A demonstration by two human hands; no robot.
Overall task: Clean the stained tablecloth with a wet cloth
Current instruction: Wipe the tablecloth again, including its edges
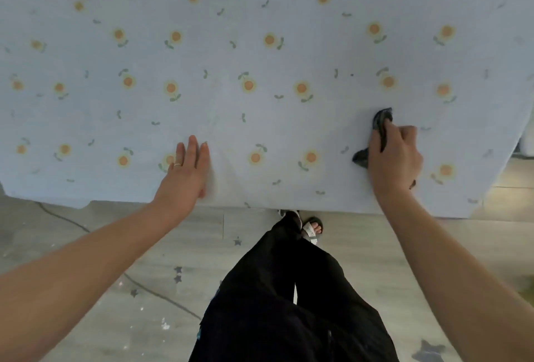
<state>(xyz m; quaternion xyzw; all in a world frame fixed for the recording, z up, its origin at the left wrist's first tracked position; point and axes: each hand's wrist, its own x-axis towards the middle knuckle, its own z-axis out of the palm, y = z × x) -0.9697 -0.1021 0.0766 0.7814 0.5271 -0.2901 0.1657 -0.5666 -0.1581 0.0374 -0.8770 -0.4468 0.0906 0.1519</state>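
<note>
A pale blue tablecloth [260, 118] printed with orange flowers covers the table and fills the upper half of the head view. My right hand [396, 156] grips a dark grey cloth [382, 120] against the tablecloth near its front right part; ends of the cloth stick out above and to the left of my fingers. Flat on the tablecloth near the front edge lies my left hand [187, 171], fingers straight and together, a ring on one finger. A tiny dark speck [352, 74] shows on the fabric beyond the cloth.
The tablecloth's front edge [260, 205] runs just below my hands. Beneath it is grey wood-look floor [115, 260] with a thin cable [150, 289] and small star shapes. My dark trousers and a sandalled foot [313, 227] stand at the table edge.
</note>
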